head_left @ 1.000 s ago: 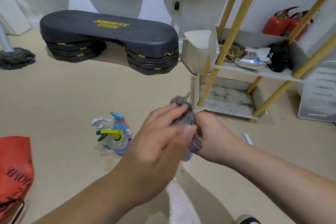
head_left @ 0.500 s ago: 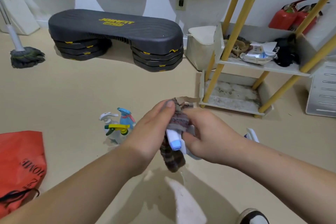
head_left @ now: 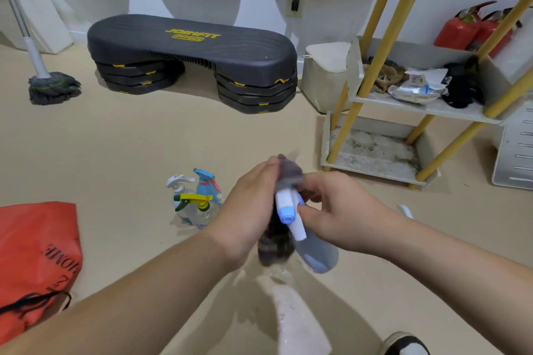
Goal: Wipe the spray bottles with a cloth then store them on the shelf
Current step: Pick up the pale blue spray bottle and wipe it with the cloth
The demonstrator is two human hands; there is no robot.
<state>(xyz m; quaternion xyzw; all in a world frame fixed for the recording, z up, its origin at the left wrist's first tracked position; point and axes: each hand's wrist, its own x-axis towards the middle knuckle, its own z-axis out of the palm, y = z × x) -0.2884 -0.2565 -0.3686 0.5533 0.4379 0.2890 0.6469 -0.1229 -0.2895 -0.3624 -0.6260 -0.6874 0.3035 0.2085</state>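
Observation:
My right hand [head_left: 336, 210] grips a spray bottle [head_left: 313, 253] with a white and blue head, tilted with its pale blue body toward me. My left hand [head_left: 248, 210] holds a dark striped cloth [head_left: 277, 242] against the bottle's head; the cloth wraps over the top and hangs down, blurred. Three more spray bottles [head_left: 196, 199] stand together on the floor to the left, with white, blue and yellow-green triggers. The shelf [head_left: 403, 106] with yellow posts stands at the right, its bottom tray [head_left: 375, 153] stained.
A red bag [head_left: 34, 253] lies at the left. A black step platform [head_left: 190, 60] and a mop [head_left: 52, 86] stand farther back. The middle shelf holds rags and packets; red extinguishers [head_left: 473, 26] sit behind. A white object [head_left: 405, 210] lies on the floor by my right forearm.
The cloth has slid off the bottle's head, uncovering the white and blue nozzle. Both hands shifted slightly and the bottle's body now shows below my right hand.

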